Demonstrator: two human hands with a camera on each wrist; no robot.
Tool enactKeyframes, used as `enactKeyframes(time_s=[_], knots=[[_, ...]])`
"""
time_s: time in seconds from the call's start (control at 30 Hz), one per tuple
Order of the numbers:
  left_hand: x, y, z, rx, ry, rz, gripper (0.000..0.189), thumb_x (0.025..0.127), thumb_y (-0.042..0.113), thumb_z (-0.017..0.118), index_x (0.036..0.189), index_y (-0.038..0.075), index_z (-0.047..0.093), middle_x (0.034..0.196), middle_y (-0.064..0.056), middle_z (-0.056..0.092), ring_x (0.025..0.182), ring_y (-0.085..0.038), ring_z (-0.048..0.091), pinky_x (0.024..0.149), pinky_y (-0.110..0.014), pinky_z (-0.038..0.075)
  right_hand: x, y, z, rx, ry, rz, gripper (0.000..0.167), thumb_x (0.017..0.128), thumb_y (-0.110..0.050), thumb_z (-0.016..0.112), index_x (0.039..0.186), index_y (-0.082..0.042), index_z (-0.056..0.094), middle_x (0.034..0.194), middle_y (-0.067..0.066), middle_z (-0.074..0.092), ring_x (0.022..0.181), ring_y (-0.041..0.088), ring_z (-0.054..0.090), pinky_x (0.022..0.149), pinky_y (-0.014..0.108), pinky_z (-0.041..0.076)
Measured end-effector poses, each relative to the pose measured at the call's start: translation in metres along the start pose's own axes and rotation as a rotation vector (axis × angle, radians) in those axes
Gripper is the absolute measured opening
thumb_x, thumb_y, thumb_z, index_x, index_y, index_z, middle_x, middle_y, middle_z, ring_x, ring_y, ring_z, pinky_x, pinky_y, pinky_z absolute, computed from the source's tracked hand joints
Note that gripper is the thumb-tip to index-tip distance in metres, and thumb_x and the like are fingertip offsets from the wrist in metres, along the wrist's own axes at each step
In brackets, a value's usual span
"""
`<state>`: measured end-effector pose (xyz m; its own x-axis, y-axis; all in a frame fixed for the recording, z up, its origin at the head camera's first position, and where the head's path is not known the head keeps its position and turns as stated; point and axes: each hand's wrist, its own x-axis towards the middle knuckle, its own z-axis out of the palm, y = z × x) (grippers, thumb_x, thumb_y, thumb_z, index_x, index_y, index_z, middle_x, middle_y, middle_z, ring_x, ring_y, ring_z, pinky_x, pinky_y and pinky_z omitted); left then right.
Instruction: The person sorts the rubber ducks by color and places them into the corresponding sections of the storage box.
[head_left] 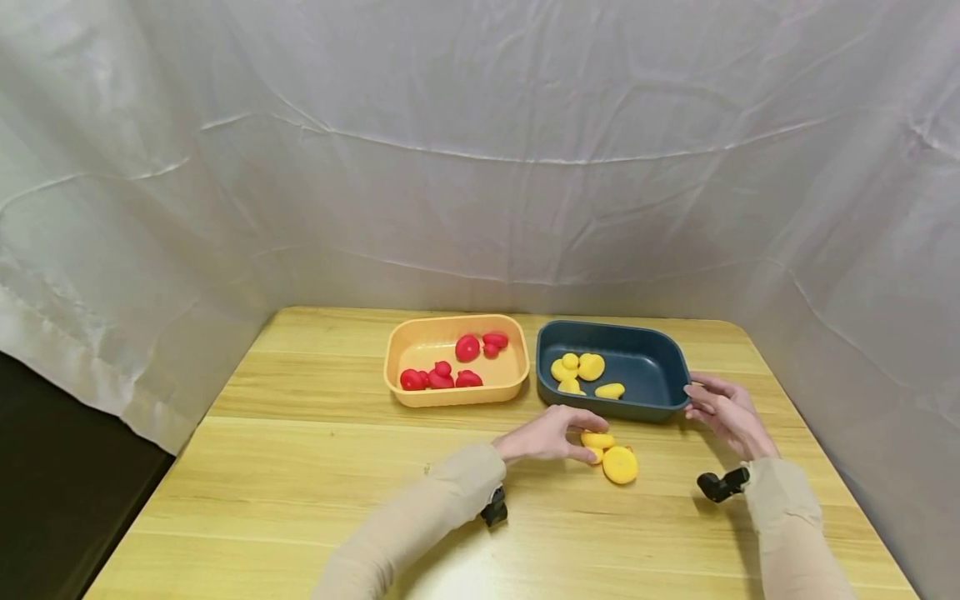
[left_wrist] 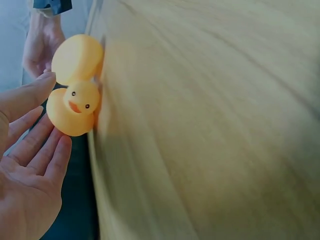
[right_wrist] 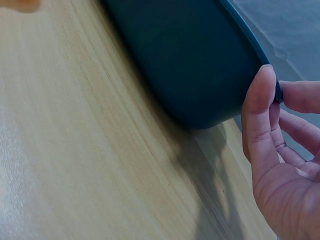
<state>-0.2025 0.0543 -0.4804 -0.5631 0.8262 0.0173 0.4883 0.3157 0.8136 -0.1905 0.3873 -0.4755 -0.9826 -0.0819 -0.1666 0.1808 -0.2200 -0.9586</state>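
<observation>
My left hand (head_left: 551, 435) reaches over a yellow toy duck (head_left: 597, 440) on the table, thumb on one side and fingers on the other. In the left wrist view the duck's face (left_wrist: 79, 100) shows, with fingertips (left_wrist: 64, 142) right at its body. Beside it lies a second yellow duck (head_left: 620, 465), its round side toward the head camera. At the right end of a dark blue bin (head_left: 648, 411), my right hand (head_left: 726, 412) pinches the rim between thumb (right_wrist: 262, 90) and fingers. Several yellow ducks (head_left: 591, 367) lie inside this bin.
Left of the blue bin stands an orange bin (head_left: 450, 398) holding several red toy ducks (head_left: 467, 347). Both bins sit near the back of the wooden table (head_left: 300, 467). Pale fabric (head_left: 480, 208) hangs behind and at the sides.
</observation>
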Motion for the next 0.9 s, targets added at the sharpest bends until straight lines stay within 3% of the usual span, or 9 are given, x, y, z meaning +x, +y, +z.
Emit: enactKeyframes(time_s=[0.13,0.47,0.9], knots=[[0.001,-0.002,0.002,0.08,0.003,0.012,0.053,0.09,0.019,0.077,0.139,0.006,0.059,0.14,-0.004,0.064,0.127,-0.009,0.06,0.108,-0.019,0.048,0.0,0.0,0.0,0.0,0.0,-0.004,0.022,0.101,-0.003,0.057,0.109,-0.019,0.07,0.088,-0.002,0.071,0.072,0.01,0.068,0.066,0.022,0.061],[0.006,-0.005,0.01,0.157,0.038,-0.009,0.056,0.086,0.02,0.081,0.137,0.009,0.061,0.136,-0.002,0.067,0.123,-0.005,0.06,0.106,-0.014,0.046,0.0,0.001,0.0,-0.011,-0.002,-0.011,0.022,0.101,-0.003,0.057,0.11,-0.019,0.07,0.089,-0.002,0.071,0.072,0.01,0.068,0.066,0.021,0.061],[0.009,-0.008,0.015,0.198,0.06,-0.011,0.054,0.084,0.019,0.083,0.134,0.013,0.064,0.132,0.001,0.068,0.112,-0.001,0.058,0.098,-0.011,0.046,0.0,0.001,0.0,-0.004,-0.007,-0.016,0.023,0.101,-0.003,0.056,0.11,-0.019,0.069,0.089,-0.002,0.071,0.072,0.009,0.068,0.065,0.021,0.06]])
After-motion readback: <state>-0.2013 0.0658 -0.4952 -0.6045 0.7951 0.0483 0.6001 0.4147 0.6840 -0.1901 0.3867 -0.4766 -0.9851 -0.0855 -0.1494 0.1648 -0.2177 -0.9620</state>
